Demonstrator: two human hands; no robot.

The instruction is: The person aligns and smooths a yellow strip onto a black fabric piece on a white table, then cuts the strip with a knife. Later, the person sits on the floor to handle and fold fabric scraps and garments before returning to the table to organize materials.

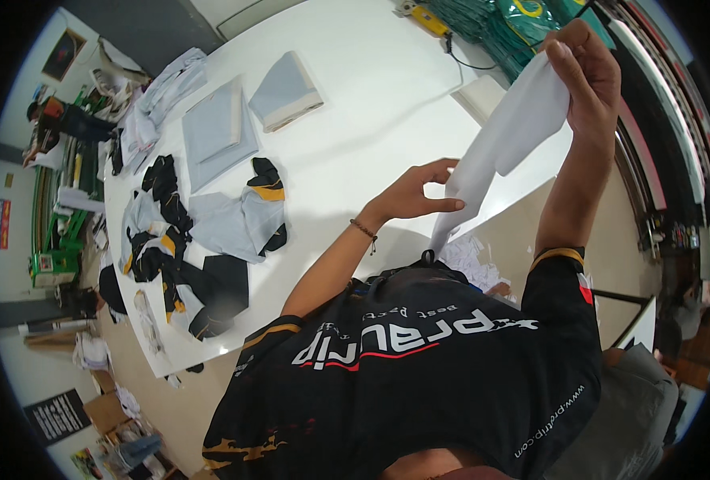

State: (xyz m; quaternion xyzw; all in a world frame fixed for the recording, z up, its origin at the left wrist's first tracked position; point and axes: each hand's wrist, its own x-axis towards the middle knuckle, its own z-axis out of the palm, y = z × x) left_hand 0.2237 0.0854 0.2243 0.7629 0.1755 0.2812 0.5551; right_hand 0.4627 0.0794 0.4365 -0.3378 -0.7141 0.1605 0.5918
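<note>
A long white strip (508, 128), paper or thin cloth, is stretched slantwise over the right edge of the table. Up at its far end my right hand (588, 78) pinches it between thumb and fingers. Lower down, my left hand (416, 190) has its thumb on the near face and its fingers partly hidden behind the strip's edge. The strip's lower end hangs beside the table's near edge, close to my black shirt. I cannot tell whether it is paper or fabric.
Black, grey and yellow cut fabric pieces (239, 220) lie on the white table (347, 96) at left. Behind them are folded grey stacks (287, 90). Green plastic packages (491, 28) and a yellow device (425, 18) sit at far right. White scraps (471, 260) litter the floor. A person (71, 120) stands far left.
</note>
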